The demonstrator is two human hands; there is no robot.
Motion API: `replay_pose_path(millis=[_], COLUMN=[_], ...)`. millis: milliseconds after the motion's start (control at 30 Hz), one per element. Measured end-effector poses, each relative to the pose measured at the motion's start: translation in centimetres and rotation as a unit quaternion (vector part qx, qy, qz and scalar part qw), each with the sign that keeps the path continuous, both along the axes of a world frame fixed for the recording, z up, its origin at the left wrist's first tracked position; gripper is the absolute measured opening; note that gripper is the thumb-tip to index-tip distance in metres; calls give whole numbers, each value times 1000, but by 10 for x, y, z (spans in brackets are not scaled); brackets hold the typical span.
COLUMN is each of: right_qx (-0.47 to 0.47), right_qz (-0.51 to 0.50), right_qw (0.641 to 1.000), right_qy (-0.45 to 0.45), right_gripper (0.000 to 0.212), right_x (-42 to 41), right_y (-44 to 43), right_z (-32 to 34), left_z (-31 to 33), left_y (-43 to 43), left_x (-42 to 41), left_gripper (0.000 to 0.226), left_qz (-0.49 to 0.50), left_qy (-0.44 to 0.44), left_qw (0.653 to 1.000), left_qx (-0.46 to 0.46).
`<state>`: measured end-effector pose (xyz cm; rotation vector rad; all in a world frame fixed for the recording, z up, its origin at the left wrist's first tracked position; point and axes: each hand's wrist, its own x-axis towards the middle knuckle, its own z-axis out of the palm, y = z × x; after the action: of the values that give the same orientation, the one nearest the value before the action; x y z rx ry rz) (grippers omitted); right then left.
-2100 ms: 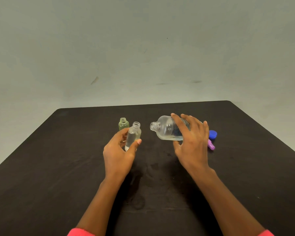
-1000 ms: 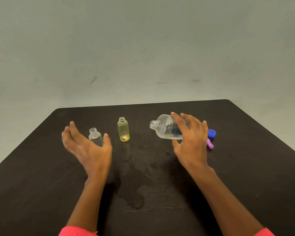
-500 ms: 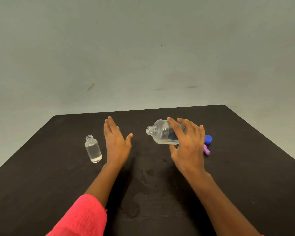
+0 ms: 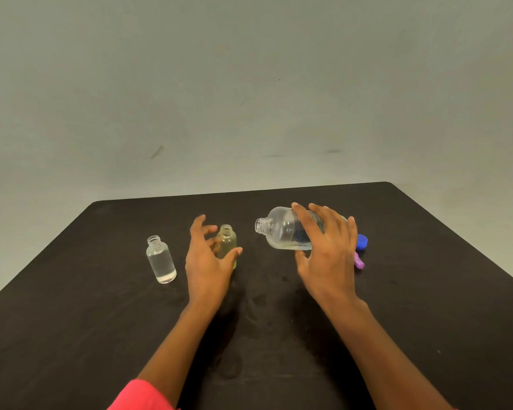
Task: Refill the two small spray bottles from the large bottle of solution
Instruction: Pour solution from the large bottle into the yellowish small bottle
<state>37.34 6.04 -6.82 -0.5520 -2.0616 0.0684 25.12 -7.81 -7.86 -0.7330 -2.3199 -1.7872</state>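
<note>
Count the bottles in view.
3. Small clear bottle upright at left; small yellow bottle upright mid-table, left hand cupped round it, grip unclear; large bottle held tilted in the right hand. None looks hidden.
</note>
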Motion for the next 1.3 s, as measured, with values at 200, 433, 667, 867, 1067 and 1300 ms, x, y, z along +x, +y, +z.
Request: replay_pose_path(millis=[200, 433, 667, 867, 1067, 1300], right_qx=[14, 30, 37, 39, 48, 50], right_qz=[-7, -12, -12, -8, -2, 5], right_qw=[1000, 999, 999, 999, 999, 999], right_qy=[-12, -9, -10, -9, -14, -18], right_gripper=[90, 86, 83, 84, 87, 87], right_x=[0, -1, -1, 0, -1, -1], right_y=[0, -1, -2, -2, -2, -2], right_z=[-2, -2, -2, -2, -3, -3], left_z=[-3, -5, -3, -5, -5, -3], left_y=[-15, -20, -21, -21, -21, -20], left_x=[31, 36, 37, 36, 35, 35], left_gripper=[43, 51, 47, 48, 48, 51], left_qz=[-46, -56, -53, -58, -63, -54], left_qy=[-17, 38, 55, 53, 45, 44], left_qw=[997, 997, 997, 997, 997, 997], left_qx=[56, 41, 27, 22, 19, 23])
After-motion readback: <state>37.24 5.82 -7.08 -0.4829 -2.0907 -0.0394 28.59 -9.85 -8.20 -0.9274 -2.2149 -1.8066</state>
